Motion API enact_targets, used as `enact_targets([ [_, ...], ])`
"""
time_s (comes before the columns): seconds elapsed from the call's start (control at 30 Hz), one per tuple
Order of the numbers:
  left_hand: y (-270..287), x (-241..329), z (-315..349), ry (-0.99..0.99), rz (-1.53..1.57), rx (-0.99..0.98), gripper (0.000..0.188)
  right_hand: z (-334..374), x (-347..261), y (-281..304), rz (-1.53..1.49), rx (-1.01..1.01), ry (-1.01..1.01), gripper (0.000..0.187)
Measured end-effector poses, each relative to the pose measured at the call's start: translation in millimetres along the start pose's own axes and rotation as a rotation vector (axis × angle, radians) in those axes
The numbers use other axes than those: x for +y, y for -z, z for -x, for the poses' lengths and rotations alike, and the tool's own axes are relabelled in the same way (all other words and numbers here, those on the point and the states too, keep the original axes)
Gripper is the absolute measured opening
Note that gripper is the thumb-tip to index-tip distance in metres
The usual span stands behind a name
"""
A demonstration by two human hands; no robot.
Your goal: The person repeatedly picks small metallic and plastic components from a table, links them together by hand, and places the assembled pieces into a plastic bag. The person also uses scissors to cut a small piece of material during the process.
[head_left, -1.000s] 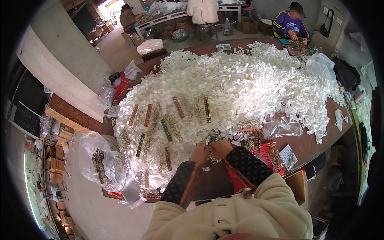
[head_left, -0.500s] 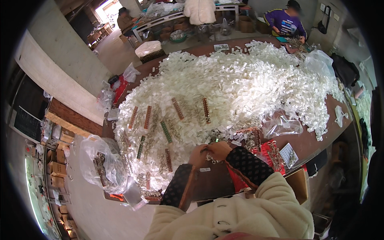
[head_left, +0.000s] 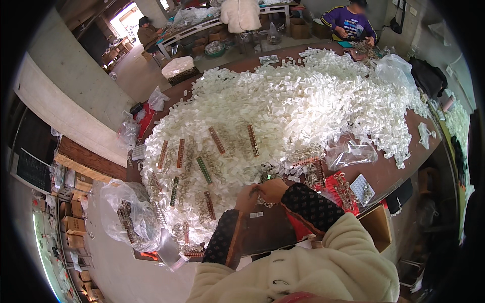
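Observation:
My left hand [head_left: 246, 198] and my right hand [head_left: 274, 191] meet over the near edge of a big pile of small white rectangular pieces [head_left: 293, 111]. Both have their fingers pinched together; whatever sits between them is too small and covered to make out. Just below the right fingers lie some small metallic rings [head_left: 266, 203]. A little white piece [head_left: 256, 215] rests on the brown tabletop [head_left: 268, 235] between my forearms. Left of my hands, a reddish-brown strip [head_left: 209, 205] and a green strip [head_left: 204, 170] lie on the pile, among several similar ones.
A clear plastic bag [head_left: 130, 214] bulges at the table's left edge. To the right are another clear bag [head_left: 351, 154], red packaging with metallic rings [head_left: 343, 189] and a white dotted card [head_left: 362, 190]. A person in purple [head_left: 348, 24] works across the table.
The view has shifted slightly, so the table and background sit a little further left. My hands stay together at nearly the same spot, fingers still pinched.

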State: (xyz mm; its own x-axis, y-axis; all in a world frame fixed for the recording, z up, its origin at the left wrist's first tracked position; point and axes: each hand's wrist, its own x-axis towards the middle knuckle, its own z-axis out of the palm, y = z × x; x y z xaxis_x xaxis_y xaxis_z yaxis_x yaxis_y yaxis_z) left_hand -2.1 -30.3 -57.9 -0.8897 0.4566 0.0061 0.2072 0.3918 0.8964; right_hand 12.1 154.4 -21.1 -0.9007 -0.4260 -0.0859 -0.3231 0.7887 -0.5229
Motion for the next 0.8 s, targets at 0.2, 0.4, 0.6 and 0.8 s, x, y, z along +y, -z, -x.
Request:
enact_targets([
  [0.2, 2.5, 8.5, -4.2, -0.120, -0.147, -0.060, 0.028, 7.5, -6.2, 6.0, -0.072, 0.135, 0.020, 0.025],
  [0.4, -2.7, 21.0, -5.5, -0.063, -0.225, -0.017, 0.024, -0.3, 9.5, -19.4, -0.035, 0.228, -0.006, 0.028],
  [0.6, -2.8, 10.7, -7.8, -0.074, -0.321, 0.050, 0.036, -8.2, 8.9, -27.2, 0.096, 0.121, -0.113, 0.032],
  [0.8, 0.1, -9.5, -9.4, -0.183, -0.246, 0.020, 0.037, -11.8, 14.1, -33.0, -0.060, 0.143, -0.014, 0.022],
])
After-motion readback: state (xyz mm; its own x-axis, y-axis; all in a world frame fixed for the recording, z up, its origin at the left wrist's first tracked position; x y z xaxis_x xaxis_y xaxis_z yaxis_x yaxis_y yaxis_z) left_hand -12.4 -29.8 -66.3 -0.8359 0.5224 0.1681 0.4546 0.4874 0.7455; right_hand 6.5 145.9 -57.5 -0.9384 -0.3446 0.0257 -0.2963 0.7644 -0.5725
